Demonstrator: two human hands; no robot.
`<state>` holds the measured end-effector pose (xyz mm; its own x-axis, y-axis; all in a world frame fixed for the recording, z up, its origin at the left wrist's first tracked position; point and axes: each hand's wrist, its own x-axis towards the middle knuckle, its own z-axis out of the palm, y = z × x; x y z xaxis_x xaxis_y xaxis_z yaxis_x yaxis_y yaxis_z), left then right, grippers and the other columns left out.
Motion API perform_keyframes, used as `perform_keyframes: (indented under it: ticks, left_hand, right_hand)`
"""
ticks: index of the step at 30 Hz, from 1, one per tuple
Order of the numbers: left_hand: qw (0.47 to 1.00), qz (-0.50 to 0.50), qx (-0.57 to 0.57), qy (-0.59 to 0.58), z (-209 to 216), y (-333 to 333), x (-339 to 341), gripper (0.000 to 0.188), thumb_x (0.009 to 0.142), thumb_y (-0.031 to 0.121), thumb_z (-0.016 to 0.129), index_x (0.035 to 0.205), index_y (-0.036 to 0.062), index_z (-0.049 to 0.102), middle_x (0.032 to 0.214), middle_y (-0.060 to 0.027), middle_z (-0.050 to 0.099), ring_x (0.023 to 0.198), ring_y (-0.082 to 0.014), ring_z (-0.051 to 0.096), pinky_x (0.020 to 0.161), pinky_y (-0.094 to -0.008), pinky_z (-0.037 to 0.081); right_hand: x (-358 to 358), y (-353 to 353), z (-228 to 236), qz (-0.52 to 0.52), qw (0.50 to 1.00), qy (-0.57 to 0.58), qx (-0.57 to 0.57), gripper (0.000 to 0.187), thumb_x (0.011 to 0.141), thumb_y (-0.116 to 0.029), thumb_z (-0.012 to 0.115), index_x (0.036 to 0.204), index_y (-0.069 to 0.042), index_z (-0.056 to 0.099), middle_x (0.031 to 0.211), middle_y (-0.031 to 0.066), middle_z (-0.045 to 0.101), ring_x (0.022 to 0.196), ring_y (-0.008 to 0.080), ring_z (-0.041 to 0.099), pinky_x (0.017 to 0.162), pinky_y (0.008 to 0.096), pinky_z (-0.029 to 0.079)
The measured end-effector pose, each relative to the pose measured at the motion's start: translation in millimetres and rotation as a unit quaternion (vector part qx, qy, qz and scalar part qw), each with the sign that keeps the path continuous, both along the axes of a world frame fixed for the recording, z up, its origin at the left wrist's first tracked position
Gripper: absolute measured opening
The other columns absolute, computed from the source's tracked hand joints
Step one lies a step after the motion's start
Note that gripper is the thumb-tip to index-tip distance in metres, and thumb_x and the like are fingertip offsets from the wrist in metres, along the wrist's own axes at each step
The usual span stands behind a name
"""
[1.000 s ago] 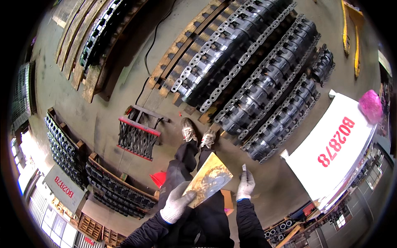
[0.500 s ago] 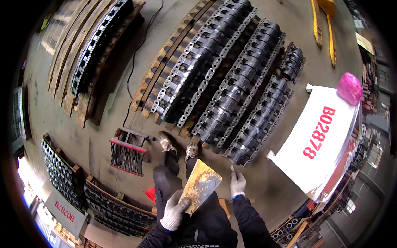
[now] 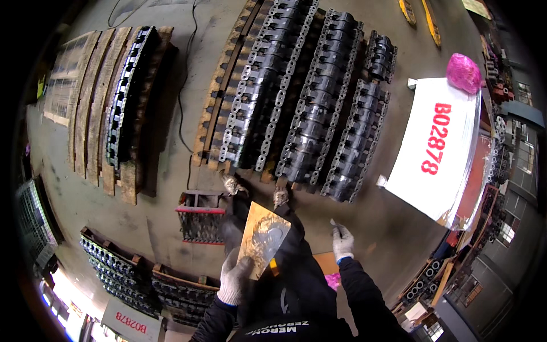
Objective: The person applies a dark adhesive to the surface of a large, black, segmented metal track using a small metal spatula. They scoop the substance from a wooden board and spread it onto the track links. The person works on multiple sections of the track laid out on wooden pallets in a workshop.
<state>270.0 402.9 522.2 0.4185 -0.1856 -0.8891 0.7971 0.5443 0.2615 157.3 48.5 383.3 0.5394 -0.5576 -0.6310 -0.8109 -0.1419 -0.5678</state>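
My left hand (image 3: pixel 235 279), in a pale knitted glove, grips the lower end of a flat, light-brown board (image 3: pixel 254 228). Smeared over the board's face is a grey paste (image 3: pixel 273 235), with rough yellowish patches around it. Out to the right, my gloved right hand (image 3: pixel 343 244) is closed on a small, flat, greyish blade-like piece (image 3: pixel 334 223) that pokes up past the fingertips; its exact kind is too small to tell. The two hands are apart, and the blade-like piece does not touch the board.
Rows of black steel track chains (image 3: pixel 310 137) lie on wooden pallets ahead of my feet. Beside my legs at left stands a low red-and-black metal frame (image 3: pixel 200 210). A white panel (image 3: pixel 436 148) carries a pink wrapped bundle (image 3: pixel 464 73). A black cable (image 3: pixel 181 105) crosses the floor.
The whole view has turned, shifting the surroundings. My right hand with its small piece is farther out from the board. Both hands keep their holds.
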Motion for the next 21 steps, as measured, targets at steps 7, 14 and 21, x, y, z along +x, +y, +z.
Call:
perform_keyframes:
  ticks: [7, 14, 21]
  left_hand:
    - [0.995, -0.031, 0.085, -0.038, 39.9, 76.3, 15.3, 0.044, 0.102, 0.017, 0.058, 0.138, -0.0063, 0.05, 0.122, -0.012, 0.065, 0.107, -0.0194, 0.064, 0.093, -0.0328, 0.052]
    - [0.98, -0.039, 0.189, -0.058, 66.2, 129.8, 1.2, 0.027, 0.104, 0.015, 0.052, 0.123, -0.005, 0.056, 0.112, -0.0126, 0.067, 0.1, -0.0206, 0.065, 0.088, -0.0341, 0.053]
    - [0.976, 0.015, 0.207, -0.065, 99.8, 149.8, -18.9, 0.026, 0.104, 0.02, 0.056, 0.12, 0.0016, 0.062, 0.111, -0.0097, 0.069, 0.103, -0.0217, 0.066, 0.094, -0.0363, 0.051]
  right_hand:
    - [-66.9, 25.1, 34.4, -0.077, 0.994, 0.039, -0.064, 0.021, 0.1, -0.021, 0.069, 0.115, -0.008, 0.077, 0.081, -0.0052, 0.064, 0.071, 0.0042, 0.051, 0.068, 0.0221, 0.045]
    - [-107.8, 44.3, 49.5, -0.04, 0.989, 0.07, -0.127, 0.025, 0.101, -0.018, 0.065, 0.116, 0.0, 0.073, 0.098, 0.0081, 0.075, 0.085, 0.0129, 0.065, 0.081, 0.0282, 0.052]
    - [-144.3, 45.1, 39.3, -0.067, 0.991, 0.037, -0.113, 0.021, 0.1, -0.012, 0.063, 0.114, 0.001, 0.072, 0.087, 0.0031, 0.071, 0.073, 0.0102, 0.059, 0.069, 0.027, 0.05]
